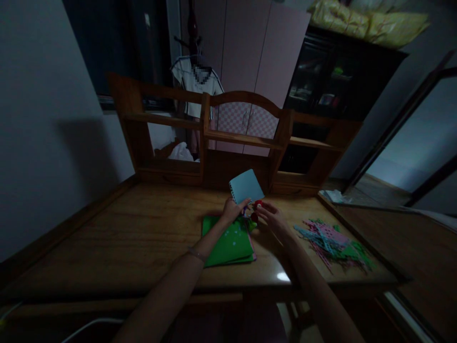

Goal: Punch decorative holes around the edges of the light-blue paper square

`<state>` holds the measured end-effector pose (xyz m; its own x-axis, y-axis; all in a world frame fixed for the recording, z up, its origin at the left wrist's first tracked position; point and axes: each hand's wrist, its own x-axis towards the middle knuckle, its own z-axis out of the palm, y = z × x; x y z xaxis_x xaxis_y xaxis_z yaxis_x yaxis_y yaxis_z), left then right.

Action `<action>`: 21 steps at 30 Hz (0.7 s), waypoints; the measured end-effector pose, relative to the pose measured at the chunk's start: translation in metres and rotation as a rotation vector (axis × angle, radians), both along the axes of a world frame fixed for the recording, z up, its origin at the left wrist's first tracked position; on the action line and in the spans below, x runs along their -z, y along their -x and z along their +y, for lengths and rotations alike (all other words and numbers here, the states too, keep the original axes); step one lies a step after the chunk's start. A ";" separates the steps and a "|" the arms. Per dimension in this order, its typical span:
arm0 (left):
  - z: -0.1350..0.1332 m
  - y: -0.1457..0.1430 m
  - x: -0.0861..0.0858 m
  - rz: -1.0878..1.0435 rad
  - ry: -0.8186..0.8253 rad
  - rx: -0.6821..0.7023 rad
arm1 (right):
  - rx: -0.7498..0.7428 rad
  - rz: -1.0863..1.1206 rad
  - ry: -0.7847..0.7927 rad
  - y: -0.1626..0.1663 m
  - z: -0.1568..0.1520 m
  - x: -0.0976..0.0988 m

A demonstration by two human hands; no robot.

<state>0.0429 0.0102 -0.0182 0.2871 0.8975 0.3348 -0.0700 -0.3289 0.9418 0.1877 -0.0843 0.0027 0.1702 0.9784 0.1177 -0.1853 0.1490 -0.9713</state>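
Observation:
My left hand (233, 209) pinches the lower edge of a light blue sheet of paper (246, 186) and holds it upright above the desk. Just to its right, my right hand (270, 215) is closed around red-handled scissors (256, 206), whose handles show between the two hands. Below my left forearm lies a stack of green paper (228, 243) with small white dots, a pink sheet peeking out at its right edge. Both hands hover over the far middle of the wooden desk (143, 233).
A heap of thin paper strips in pink, blue and green (330, 243) lies at the desk's right. A wooden shelf unit (243, 138) stands along the back edge. White cloth (333, 195) lies at the far right corner. A garment hangs behind, by a pink wardrobe.

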 end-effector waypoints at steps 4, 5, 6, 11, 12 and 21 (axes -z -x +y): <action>-0.003 0.000 -0.002 0.023 -0.046 -0.022 | -0.018 -0.024 0.001 0.000 0.002 0.000; -0.004 0.000 -0.002 0.025 -0.053 -0.019 | -0.016 -0.030 -0.010 -0.001 0.003 0.001; -0.004 0.000 -0.003 0.026 -0.059 -0.015 | -0.012 -0.035 -0.023 -0.002 0.005 0.003; -0.006 0.000 -0.005 0.018 -0.064 -0.033 | 0.007 -0.032 -0.037 -0.008 0.011 0.010; -0.006 0.000 -0.005 0.013 -0.064 -0.035 | 0.002 -0.030 -0.033 -0.009 0.011 0.011; -0.003 0.000 -0.001 0.034 -0.108 0.001 | -0.023 -0.018 -0.014 -0.007 0.007 0.004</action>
<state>0.0430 0.0076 -0.0170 0.3010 0.8565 0.4193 -0.0386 -0.4284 0.9028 0.1949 -0.0770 -0.0015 0.1457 0.9802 0.1344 -0.1715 0.1588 -0.9723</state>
